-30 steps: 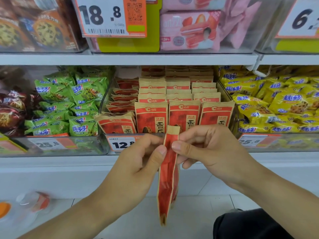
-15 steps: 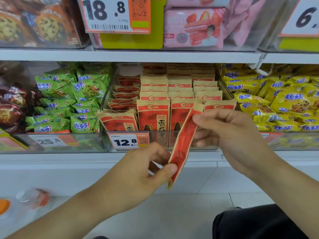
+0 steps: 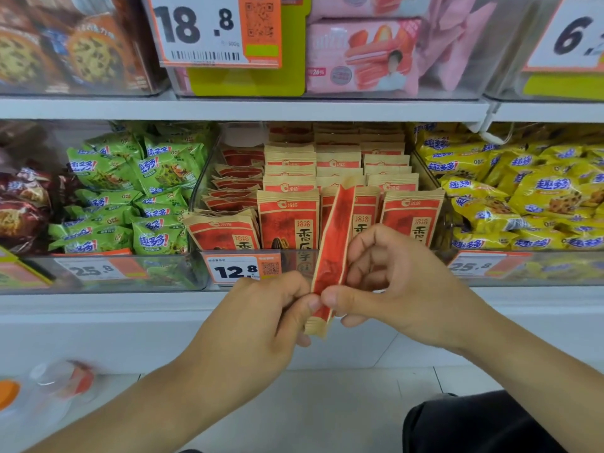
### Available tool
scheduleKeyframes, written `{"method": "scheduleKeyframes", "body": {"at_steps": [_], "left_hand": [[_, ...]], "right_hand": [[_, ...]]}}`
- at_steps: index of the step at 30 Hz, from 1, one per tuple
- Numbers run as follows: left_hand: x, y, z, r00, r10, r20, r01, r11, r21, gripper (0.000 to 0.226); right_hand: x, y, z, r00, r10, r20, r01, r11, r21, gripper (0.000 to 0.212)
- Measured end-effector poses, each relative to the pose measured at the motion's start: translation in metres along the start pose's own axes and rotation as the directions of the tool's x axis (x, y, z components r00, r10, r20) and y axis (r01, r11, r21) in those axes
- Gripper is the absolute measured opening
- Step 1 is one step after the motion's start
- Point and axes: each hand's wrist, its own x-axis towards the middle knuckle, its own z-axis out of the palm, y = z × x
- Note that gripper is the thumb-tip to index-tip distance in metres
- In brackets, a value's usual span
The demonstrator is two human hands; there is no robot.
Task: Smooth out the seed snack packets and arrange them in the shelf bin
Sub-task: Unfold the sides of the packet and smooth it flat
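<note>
Your left hand (image 3: 261,325) and right hand (image 3: 392,282) pinch one seed packet (image 3: 333,243) edge-on before the shelf bin (image 3: 209,191).
It masks the middle front packets (image 3: 289,220); green bags (image 3: 147,191) left, yellow bags (image 3: 523,197) right; price tag (image 3: 242,269) partly covered.

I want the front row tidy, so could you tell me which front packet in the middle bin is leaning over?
The leftmost front packet: it tilts back and sits lower, while the others stand upright.

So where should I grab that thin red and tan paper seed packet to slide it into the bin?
Probably the bottom tan seam of the red and tan paper seed packet, from both sides: it stands edge-on and tilted, so the flat faces pinch easily, leaving the top free to enter first.
</note>
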Motion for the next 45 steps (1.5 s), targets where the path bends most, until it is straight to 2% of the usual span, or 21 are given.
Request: {"method": "scheduleKeyframes", "body": {"at_steps": [4, 9, 10, 12, 15, 17, 22, 24, 29, 33, 34, 36, 38, 40, 45], "left_hand": [[0.001, -0.004, 0.003, 1.0, 0.003, -0.006, -0.003, 0.999, 0.039, 0.027], [0.001, -0.007, 0.005, 1.0, 0.005, -0.001, -0.005, 1.0, 0.027, 0.028], [0.001, -0.009, 0.006, 1.0, -0.017, -0.002, 0.017, 0.999, -0.031, 0.028], [0.002, -0.009, 0.008, 0.993, -0.113, 0.016, 0.113, 0.955, -0.274, 0.023], [0.006, -0.006, 0.009, 0.967, -0.242, 0.083, 0.244, 0.781, -0.574, 0.039], [0.005, -0.001, 0.009, 0.954, -0.261, 0.144, 0.29, 0.698, -0.654, 0.043], [0.004, -0.007, 0.016, 0.962, -0.239, 0.13, 0.268, 0.746, -0.609, 0.037], [0.005, -0.012, 0.016, 0.965, -0.235, 0.118, 0.258, 0.757, -0.601, 0.028], [0.006, -0.014, 0.011, 0.961, -0.248, 0.123, 0.271, 0.75, -0.604, 0.029], [0.007, -0.013, 0.008, 0.969, -0.215, 0.124, 0.246, 0.762, -0.599, 0.03], [0.007, -0.011, 0.007, 0.97, -0.205, 0.13, 0.241, 0.763, -0.6, 0.03], [0.007, -0.01, 0.005, 0.969, -0.193, 0.154, 0.247, 0.758, -0.603, 0.029], [0.007, -0.009, 0.005, 0.963, -0.192, 0.187, 0.267, 0.744, -0.613, 0.029], [0.007, -0.008, 0.007, 0.966, -0.219, 0.138, 0.257, 0.737, -0.625, 0.028], [0.012, -0.007, 0.006, 0.967, -0.199, -0.158, 0.083, 0.836, -0.543, 0.029]], "right_hand": [[0.0, -0.002, -0.004, 0.998, 0.022, 0.065, -0.027, 0.996, 0.082, 0.048], [0.001, 0.0, -0.005, 0.998, 0.009, 0.055, -0.014, 0.996, 0.09, 0.048], [0.001, 0.0, -0.005, 0.999, 0.001, 0.05, -0.005, 0.996, 0.085, 0.048], [0.0, 0.001, -0.003, 0.999, -0.014, 0.046, 0.01, 0.997, 0.078, 0.048], [-0.002, 0.002, 0.003, 0.997, -0.032, 0.066, 0.029, 0.998, 0.051, 0.046], [-0.004, 0.004, 0.009, 0.995, -0.047, 0.091, 0.048, 0.999, -0.014, 0.045], [-0.009, 0.008, 0.022, 0.983, -0.064, 0.171, 0.078, 0.994, -0.079, 0.04], [-0.007, 0.008, 0.021, 0.986, -0.068, 0.151, 0.083, 0.992, -0.094, 0.037], [0.005, 0.002, 0.002, 0.997, -0.024, -0.079, 0.019, 0.998, -0.057, 0.023], [0.015, 0.004, -0.014, 0.961, 0.01, -0.276, -0.015, 1.0, -0.018, 0.024], [0.015, 0.004, -0.017, 0.965, 0.034, -0.261, -0.03, 0.999, 0.02, 0.021], [0.013, 0.0, -0.019, 0.987, 0.077, -0.143, -0.057, 0.989, 0.136, 0.014], [0.01, -0.003, -0.019, 0.994, 0.077, -0.074, -0.061, 0.978, 0.2, 0.015], [0.007, -0.004, -0.019, 0.995, 0.05, -0.086, -0.031, 0.977, 0.209, 0.013], [0.004, -0.003, -0.013, 0.994, -0.05, -0.101, 0.066, 0.985, 0.157, 0.011]]}}
